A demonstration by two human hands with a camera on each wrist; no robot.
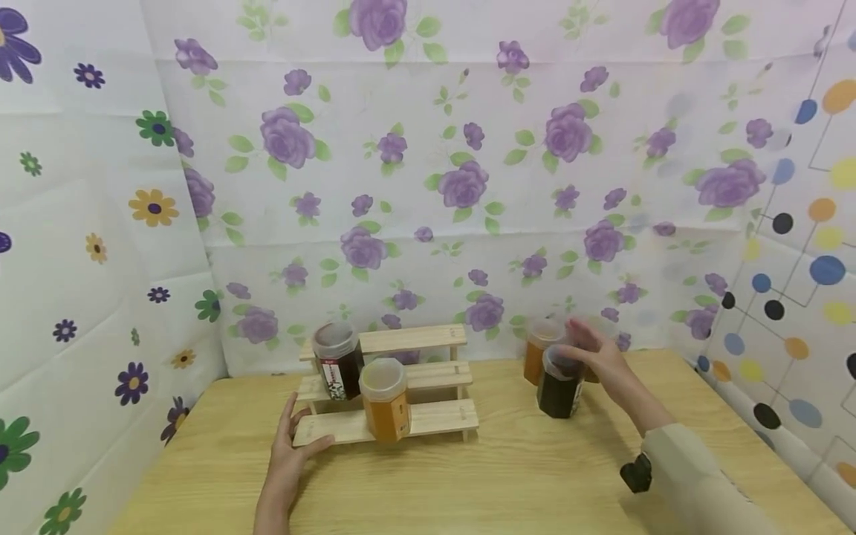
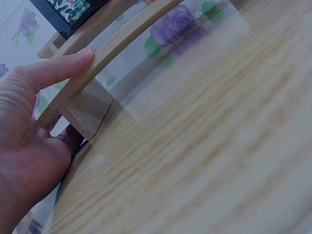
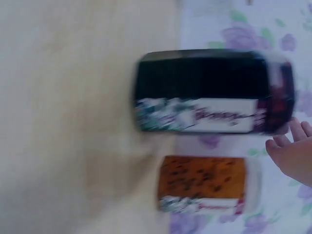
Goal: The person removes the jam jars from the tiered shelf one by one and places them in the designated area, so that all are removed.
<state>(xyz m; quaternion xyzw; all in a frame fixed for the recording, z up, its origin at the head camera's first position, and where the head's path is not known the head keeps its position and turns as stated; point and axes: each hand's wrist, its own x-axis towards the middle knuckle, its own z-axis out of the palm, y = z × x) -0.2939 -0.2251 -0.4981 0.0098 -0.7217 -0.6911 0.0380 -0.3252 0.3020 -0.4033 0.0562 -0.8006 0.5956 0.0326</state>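
Observation:
My left hand (image 1: 287, 446) grips the left end of a three-step wooden rack (image 1: 438, 422), thumb over the lowest board; the left wrist view has the thumb on that board's edge. On the rack stand a dark jar (image 1: 343, 375) with a printed label and, in front on the lowest step, an orange jar (image 1: 386, 409). At the right, my right hand (image 1: 602, 360) is at the top of another dark jar (image 1: 558, 390), fingers spread loosely by its lid. In the right wrist view, fingertips (image 3: 282, 140) are right by the lid end of this dark jar (image 3: 195, 78).
Behind the right dark jar stands another orange jar (image 1: 533, 360), its contents dark-flecked in the right wrist view. The wooden table (image 1: 495, 475) meets a flowered cloth wall (image 1: 428, 186) at the back, with patterned cloth (image 1: 789, 282) along the right side.

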